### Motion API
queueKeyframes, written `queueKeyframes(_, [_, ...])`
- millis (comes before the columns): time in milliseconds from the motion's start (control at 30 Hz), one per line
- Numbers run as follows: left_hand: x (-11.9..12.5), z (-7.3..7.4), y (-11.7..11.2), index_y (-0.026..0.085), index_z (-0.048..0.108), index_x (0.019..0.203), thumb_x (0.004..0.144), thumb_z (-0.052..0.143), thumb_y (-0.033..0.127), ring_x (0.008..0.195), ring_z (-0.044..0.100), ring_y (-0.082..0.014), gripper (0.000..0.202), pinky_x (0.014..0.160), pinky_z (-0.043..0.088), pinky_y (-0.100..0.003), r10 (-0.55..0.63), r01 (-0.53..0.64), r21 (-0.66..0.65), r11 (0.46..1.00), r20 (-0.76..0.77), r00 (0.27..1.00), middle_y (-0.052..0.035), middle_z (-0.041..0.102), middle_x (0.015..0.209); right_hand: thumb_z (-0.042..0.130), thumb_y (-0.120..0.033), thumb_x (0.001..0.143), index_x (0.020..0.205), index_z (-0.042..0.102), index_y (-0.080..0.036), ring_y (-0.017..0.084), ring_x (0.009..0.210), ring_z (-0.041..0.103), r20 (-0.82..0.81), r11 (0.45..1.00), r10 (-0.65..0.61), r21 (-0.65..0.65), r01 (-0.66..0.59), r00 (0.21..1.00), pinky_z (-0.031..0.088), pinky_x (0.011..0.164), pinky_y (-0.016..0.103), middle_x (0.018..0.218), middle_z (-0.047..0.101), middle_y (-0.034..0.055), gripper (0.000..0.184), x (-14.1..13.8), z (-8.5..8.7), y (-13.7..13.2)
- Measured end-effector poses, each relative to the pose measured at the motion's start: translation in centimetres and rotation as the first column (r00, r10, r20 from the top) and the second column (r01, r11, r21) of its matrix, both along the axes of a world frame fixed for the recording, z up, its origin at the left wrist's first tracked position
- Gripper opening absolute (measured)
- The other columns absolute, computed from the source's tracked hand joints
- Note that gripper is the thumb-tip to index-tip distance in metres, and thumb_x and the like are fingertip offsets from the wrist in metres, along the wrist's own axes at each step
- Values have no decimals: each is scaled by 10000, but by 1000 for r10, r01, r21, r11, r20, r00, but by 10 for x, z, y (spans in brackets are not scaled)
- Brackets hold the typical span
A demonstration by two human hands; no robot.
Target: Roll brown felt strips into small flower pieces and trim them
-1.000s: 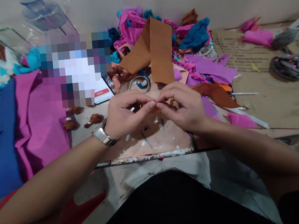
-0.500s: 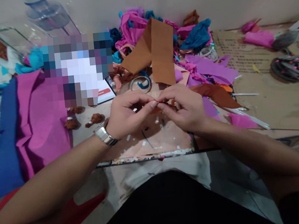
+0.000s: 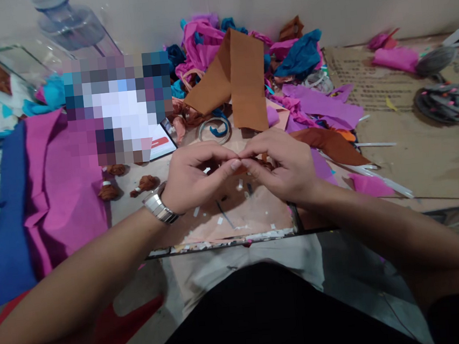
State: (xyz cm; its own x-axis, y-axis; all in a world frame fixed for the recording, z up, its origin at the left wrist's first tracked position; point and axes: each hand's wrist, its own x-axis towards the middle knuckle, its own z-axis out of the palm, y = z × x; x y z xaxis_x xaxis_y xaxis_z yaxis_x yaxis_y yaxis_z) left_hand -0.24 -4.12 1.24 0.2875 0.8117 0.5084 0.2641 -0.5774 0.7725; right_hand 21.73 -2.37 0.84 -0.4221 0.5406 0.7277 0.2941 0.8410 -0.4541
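My left hand [image 3: 201, 173] and my right hand [image 3: 279, 162] meet fingertip to fingertip above the front of the table. Both are closed in a pinch, thumbs against forefingers, on a small piece of brown crepe paper [image 3: 266, 163] that is mostly hidden by the fingers. Left of my hands lie small brown crepe paper rosettes, one [image 3: 148, 183] near the watch on my wrist and another [image 3: 108, 191] with a white band. Beyond my fingers a wide folded strip of brown crepe paper [image 3: 248, 78] rests on the pile.
Pink and blue paper sheets [image 3: 63, 193] hang over the left table edge. A blurred-out phone [image 3: 162, 143] and a large clear bottle [image 3: 78, 29] stand behind. Right of my hands are white sticks [image 3: 388, 182], cardboard [image 3: 426, 147] and a grey item with coloured dots [image 3: 450, 105].
Both hands keep nearly the same pinch, with only slight finger movement. The whole view has shifted a little; nothing on the table has visibly moved.
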Motion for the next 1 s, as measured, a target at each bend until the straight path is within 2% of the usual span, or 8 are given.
queueKeyframes(233, [4, -1, -2, 191, 820, 890, 909, 808, 410, 683, 683, -140, 220, 617, 546, -272, 47, -36, -128, 991, 77, 996, -55, 804, 826, 686, -264, 1005, 1063, 747, -251, 191, 926, 733, -12, 1000, 10, 0, -10, 1000, 558, 852, 377, 979, 794, 25, 85, 1, -1, 0])
queueKeyframes(433, [4, -3, 0, 190, 833, 919, 875, 849, 409, 653, 679, -132, 224, 619, 574, -264, -21, 66, -262, 963, 170, 985, -55, 799, 808, 691, -221, 996, 1140, 766, -290, 172, 942, 729, -16, 997, 27, 72, -26, 999, 571, 828, 358, 1033, 778, 19, 176, 4, -5, 4])
queueKeyframes(533, [4, -5, 2, 200, 837, 953, 847, 872, 427, 669, 671, -135, 253, 618, 564, -269, -31, 89, -291, 953, 198, 980, -51, 783, 816, 680, -221, 999, 1139, 757, -286, 173, 945, 732, -25, 998, 24, 61, -23, 999, 582, 853, 367, 1031, 776, 21, 172, 4, -4, 4])
queueKeyframes(633, [4, -7, 3, 202, 829, 962, 850, 869, 409, 641, 624, -124, 238, 590, 518, -262, -33, 89, -296, 951, 189, 981, -37, 744, 771, 654, -217, 1009, 1115, 729, -262, 181, 962, 727, -32, 999, 26, 36, -25, 999, 583, 881, 375, 1033, 768, 30, 137, 2, -2, 4])
queueKeyframes(800, [3, -7, 4, 182, 778, 870, 867, 843, 381, 632, 577, -110, 210, 593, 469, -251, -24, 61, -259, 964, 143, 989, -28, 715, 757, 621, -228, 1032, 1067, 672, -222, 184, 973, 706, -41, 998, 57, 10, -57, 998, 559, 894, 364, 1010, 740, 43, 62, 0, -2, 3])
queueKeyframes(1000, [2, -8, 6, 193, 745, 871, 899, 804, 407, 636, 564, -117, 224, 595, 461, -262, -2, 21, -199, 980, 98, 995, -26, 707, 772, 592, -284, 1061, 1040, 649, -229, 181, 957, 680, -69, 991, 83, -97, -89, 994, 548, 876, 348, 992, 708, 38, 82, -2, -5, 2])
